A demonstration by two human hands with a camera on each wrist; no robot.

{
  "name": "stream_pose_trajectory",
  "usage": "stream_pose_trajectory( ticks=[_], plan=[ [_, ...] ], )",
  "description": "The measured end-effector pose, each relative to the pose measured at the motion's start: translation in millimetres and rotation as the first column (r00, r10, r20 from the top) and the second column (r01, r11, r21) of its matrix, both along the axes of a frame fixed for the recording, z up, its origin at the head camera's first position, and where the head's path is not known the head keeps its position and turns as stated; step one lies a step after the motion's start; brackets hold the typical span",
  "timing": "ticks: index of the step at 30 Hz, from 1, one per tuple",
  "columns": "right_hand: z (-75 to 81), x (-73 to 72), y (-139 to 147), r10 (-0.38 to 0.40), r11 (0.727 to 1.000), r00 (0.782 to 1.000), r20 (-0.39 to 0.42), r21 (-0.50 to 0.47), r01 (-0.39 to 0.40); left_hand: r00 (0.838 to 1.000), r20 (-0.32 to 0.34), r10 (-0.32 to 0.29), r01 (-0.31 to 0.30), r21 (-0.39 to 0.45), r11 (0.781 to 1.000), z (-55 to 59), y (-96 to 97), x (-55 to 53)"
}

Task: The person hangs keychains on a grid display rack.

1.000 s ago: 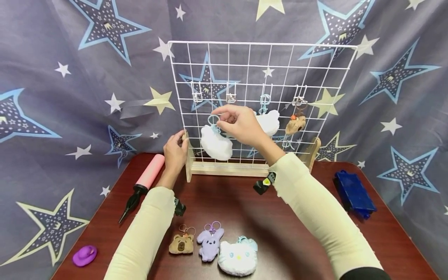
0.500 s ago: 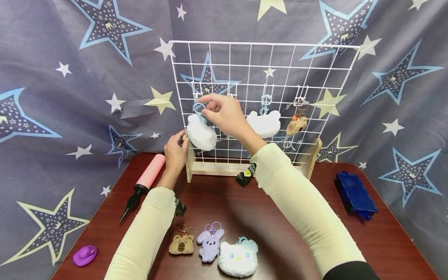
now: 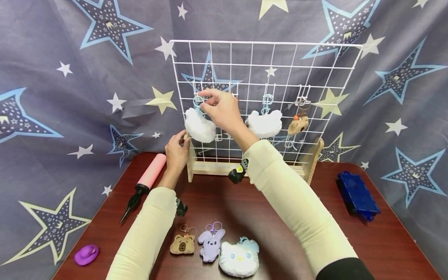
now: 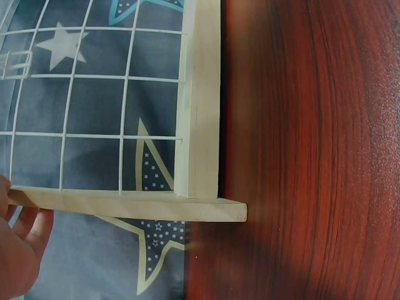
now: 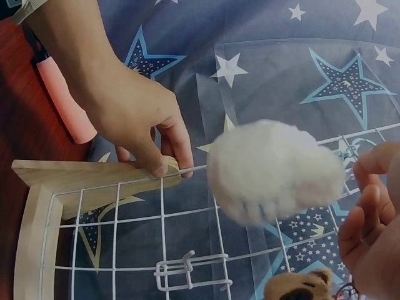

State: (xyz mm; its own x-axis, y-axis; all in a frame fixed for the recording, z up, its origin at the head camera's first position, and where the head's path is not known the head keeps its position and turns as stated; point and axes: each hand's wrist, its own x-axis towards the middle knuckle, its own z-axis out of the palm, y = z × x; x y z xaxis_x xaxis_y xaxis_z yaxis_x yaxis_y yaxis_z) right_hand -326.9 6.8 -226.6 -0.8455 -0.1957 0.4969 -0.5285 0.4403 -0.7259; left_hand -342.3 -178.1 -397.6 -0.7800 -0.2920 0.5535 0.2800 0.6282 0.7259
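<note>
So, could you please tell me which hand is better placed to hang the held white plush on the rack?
Probably the right hand: its fingers pinch the blue ring above the white plush, up by the wire grid. The left hand is lower, holding the wooden upright.

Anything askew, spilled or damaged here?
No spills or damage visible. Mildly odd: the brown plush on the rack hangs slanted, while the white plush beside it hangs nearly level.
</note>
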Motion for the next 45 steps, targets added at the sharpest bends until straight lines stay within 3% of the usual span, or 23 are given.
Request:
stream_pose_trajectory(
  ticks=[8,16,22,27,38,45],
  plan=[
    [1.0,-1.6,-1.3,-0.052,0.998,0.999,-0.013,0.026,0.052,1.0,0.022,0.007,-0.007,-0.006,1.0,0.8,0.5,0.9],
    [1.5,-1.4,-3.2,-0.083,0.995,0.996,0.02,0.057,0.082,1.0,0.007,0.008,-0.008,0.003,1.0,0.7,0.7,1.7],
    [-0.8,1.1,2.4,-0.08,0.994,0.997,-0.003,0.073,0.08,1.0,-0.024,0.014,-0.015,-0.009,1.0,0.3,4.1,-1.2],
    [-5.7,4.9,12.4,-0.048,0.997,0.999,-0.014,0.061,0.049,1.0,-0.03,-0.001,0.001,-0.016,1.0,1.0,3.0,-1.9],
    [-23.6,18.1,45.8,0.096,0.995,0.995,-0.03,0.021,-0.095,1.0,0.01,-0.006,0.007,-0.031,0.999,4.8,-2.9,-1.8],
    [-35.0,27.3,73.9,0.137,0.99,0.991,-0.009,0.031,-0.136,0.997,0.082,-0.004,0.006,-0.027,1.0,7.1,-3.2,-0.7]
  ],
)
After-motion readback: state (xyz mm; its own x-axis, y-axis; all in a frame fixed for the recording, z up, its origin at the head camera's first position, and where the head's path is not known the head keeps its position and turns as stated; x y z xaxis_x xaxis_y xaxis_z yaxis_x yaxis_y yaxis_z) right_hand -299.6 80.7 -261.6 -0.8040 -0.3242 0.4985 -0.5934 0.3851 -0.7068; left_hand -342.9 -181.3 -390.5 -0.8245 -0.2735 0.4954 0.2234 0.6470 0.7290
